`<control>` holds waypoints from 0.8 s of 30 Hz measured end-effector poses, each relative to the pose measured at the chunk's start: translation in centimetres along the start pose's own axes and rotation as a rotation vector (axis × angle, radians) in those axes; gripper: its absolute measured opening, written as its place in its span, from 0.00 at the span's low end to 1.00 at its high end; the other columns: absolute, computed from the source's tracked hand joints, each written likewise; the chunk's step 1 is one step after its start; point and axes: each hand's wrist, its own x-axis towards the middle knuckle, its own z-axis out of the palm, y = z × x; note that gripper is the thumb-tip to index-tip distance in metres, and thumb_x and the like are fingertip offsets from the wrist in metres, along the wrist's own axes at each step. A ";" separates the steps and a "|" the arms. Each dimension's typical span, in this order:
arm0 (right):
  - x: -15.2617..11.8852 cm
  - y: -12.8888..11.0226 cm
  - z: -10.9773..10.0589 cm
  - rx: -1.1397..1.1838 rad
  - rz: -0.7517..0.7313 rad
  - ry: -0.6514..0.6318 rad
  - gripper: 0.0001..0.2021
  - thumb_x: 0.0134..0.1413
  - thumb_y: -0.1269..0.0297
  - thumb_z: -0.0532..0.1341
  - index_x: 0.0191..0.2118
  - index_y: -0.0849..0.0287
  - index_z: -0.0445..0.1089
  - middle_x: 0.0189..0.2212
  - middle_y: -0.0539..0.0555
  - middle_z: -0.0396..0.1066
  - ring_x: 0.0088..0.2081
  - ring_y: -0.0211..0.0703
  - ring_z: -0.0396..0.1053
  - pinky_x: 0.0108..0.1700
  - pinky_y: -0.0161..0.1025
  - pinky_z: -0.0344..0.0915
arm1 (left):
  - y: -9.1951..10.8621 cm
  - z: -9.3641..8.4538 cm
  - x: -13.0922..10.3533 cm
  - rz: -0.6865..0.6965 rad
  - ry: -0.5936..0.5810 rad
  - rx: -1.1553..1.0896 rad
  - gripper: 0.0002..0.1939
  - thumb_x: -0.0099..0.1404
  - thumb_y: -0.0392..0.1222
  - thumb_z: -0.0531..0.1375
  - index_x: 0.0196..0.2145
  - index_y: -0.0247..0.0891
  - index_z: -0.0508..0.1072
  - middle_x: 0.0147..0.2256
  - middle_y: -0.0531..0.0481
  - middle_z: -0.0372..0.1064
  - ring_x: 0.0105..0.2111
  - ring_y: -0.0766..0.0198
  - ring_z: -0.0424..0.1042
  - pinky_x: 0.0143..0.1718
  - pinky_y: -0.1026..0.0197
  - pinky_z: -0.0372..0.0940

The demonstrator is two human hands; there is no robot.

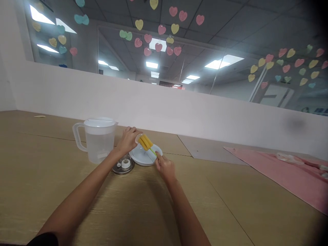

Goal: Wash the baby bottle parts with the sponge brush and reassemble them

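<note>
My right hand (165, 166) is closed around the green handle of a sponge brush (145, 141) with a ridged yellow head. The brush points up and left, its head against or right beside a small pale, rounded, cup-like piece (137, 138). That piece is in the closed fingers of my left hand (128, 139), which partly hide it. Below both hands stands a shallow white bowl (143, 160). Beside it, under my left wrist, sits a round metal dish (123, 171) with a white ring (125, 163) and a smaller white part (118, 165) on it.
A translucent lidded pitcher (99, 141) stands left of my left hand, its handle to the left. A pink cloth (279, 174) with several items on it covers the table's right side. A low white wall (164, 112) with glass above closes off the back.
</note>
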 end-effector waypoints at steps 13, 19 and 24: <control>0.2 -1.0 -0.4 -0.052 0.033 -0.256 0.17 0.59 0.66 0.49 0.52 0.57 0.66 0.31 0.56 0.74 0.29 0.38 0.70 0.28 0.31 0.56 | 3.6 2.0 -1.3 0.437 -0.222 0.160 0.19 0.59 0.26 0.50 0.46 0.37 0.68 0.43 0.43 0.66 0.43 0.57 0.61 0.45 0.54 0.54; 0.3 -0.2 -0.4 -0.020 0.052 -0.223 0.17 0.59 0.65 0.49 0.52 0.55 0.66 0.33 0.55 0.74 0.30 0.37 0.71 0.29 0.30 0.56 | 2.0 2.1 -0.9 0.321 -0.136 0.171 0.26 0.55 0.23 0.51 0.49 0.41 0.67 0.46 0.44 0.65 0.46 0.56 0.61 0.44 0.54 0.53; 0.1 1.0 -0.6 0.015 0.052 -0.254 0.16 0.59 0.64 0.49 0.50 0.54 0.67 0.34 0.54 0.74 0.31 0.37 0.70 0.30 0.30 0.57 | 0.2 2.2 -0.9 0.233 -0.067 0.262 0.22 0.60 0.25 0.47 0.48 0.40 0.68 0.48 0.41 0.65 0.47 0.53 0.62 0.43 0.52 0.53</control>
